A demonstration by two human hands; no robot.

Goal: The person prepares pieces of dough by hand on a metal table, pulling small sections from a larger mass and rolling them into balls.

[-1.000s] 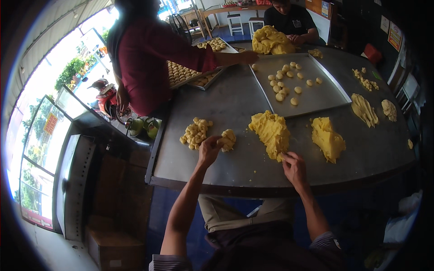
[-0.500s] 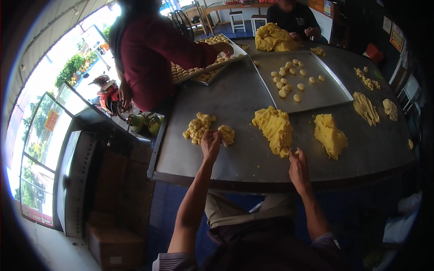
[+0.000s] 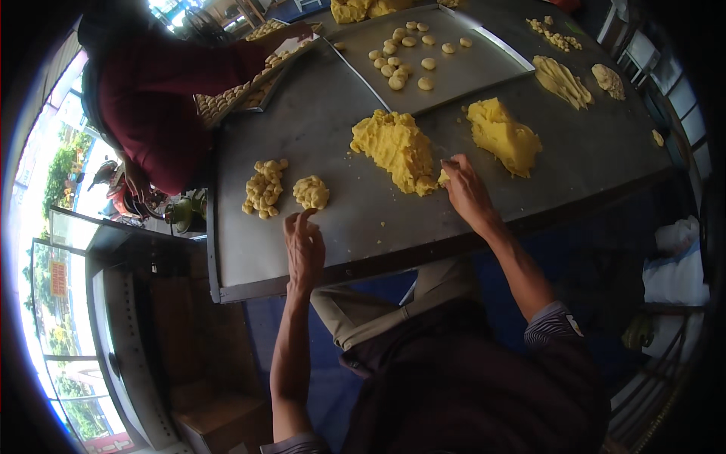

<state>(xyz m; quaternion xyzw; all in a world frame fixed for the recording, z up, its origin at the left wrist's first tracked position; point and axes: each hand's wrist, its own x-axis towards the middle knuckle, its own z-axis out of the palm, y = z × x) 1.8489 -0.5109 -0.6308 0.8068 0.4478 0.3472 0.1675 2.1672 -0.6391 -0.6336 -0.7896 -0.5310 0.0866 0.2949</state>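
Observation:
My left hand (image 3: 305,250) is just in front of a pale dough clump (image 3: 311,193), near the table's front edge. Its fingers are curled together, and anything pinched in them is hidden. A heap of small dough pieces (image 3: 264,189) lies left of that clump. My right hand (image 3: 469,195) pinches a small piece of yellow dough (image 3: 444,178) between thumb and fingers. Beside it, on the left, is a large crumbly mound of yellow dough (image 3: 393,151). Another smoother yellow lump (image 3: 504,138) sits beyond the right hand.
A metal tray (image 3: 469,64) with several round dough balls (image 3: 395,64) lies on the steel table (image 3: 340,234). Flattened dough (image 3: 562,81) and a pale lump (image 3: 608,81) are at the right. A co-worker in a maroon top (image 3: 159,98) reaches over filled trays (image 3: 227,102) at the left.
My view has turned and dipped, shifting the scene. My left hand has drawn back from the dough clump toward me. My right hand has come away from the mound's near end with a yellow piece.

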